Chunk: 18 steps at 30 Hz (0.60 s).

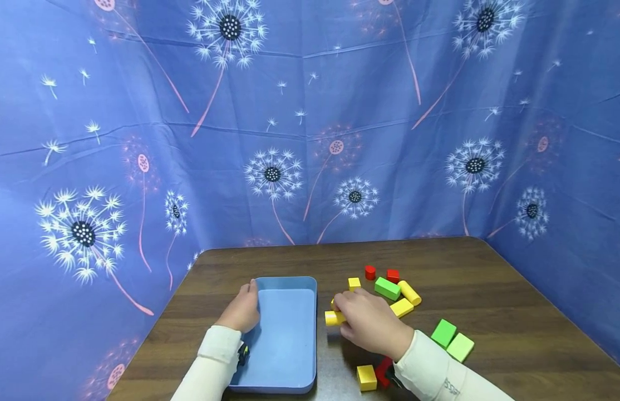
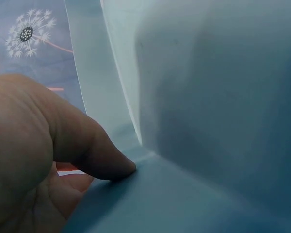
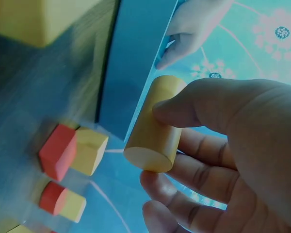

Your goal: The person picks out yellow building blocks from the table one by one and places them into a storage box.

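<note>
Two things we pinch: a blue tray (image 1: pixel 287 334) with our left hand (image 1: pixel 242 309), maybe to steady it; a yellow cylinder (image 1: pixel 333 318) with our right hand (image 1: pixel 371 322).

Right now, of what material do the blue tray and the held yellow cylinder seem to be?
Blue tray: probably plastic, smooth with a soft sheen; its thin walls and rounded corners look moulded. Yellow cylinder: painted wood or plastic, I cannot tell which; its colour is even and its surface smooth.

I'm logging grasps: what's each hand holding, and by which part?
Right hand: yellow cylinder, by its curved side. Left hand: blue tray, by its left wall near a corner.
</note>
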{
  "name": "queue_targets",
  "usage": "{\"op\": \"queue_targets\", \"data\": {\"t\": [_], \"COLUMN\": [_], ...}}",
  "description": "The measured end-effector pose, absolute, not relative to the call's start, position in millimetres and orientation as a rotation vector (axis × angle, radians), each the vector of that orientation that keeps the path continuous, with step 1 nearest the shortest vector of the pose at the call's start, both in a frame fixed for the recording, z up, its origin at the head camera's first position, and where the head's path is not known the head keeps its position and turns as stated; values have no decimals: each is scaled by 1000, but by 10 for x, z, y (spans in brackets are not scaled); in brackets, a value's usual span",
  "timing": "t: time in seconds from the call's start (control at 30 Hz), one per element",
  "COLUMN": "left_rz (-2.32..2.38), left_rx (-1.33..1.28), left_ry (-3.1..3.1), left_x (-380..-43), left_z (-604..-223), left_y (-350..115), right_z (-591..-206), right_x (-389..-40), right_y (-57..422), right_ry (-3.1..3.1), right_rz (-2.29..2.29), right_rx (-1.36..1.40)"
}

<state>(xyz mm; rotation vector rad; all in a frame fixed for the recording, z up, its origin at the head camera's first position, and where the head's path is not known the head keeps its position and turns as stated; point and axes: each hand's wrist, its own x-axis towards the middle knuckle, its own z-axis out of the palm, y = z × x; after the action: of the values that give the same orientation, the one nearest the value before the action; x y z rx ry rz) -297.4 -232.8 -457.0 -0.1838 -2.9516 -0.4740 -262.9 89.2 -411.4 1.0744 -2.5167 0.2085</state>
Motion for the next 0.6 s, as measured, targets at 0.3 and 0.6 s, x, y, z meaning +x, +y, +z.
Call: {"op": "queue_targets", "data": {"t": [0.3, 0.6], "left_rz": [-495, -500], "left_rx": [-161, -147], "left_ry": [-2959, -2968], "left_x": [-2964, -2936], "left_z": [-4562, -4548], "left_y": [-2324, -2330], "right_z": [-4021, -3933], "right_x": [-2630, -2605], "right_y": [696, 528], "right_ry": [-2489, -2464], "right_rz": [221, 219], "right_rx": [1145, 1171]}}
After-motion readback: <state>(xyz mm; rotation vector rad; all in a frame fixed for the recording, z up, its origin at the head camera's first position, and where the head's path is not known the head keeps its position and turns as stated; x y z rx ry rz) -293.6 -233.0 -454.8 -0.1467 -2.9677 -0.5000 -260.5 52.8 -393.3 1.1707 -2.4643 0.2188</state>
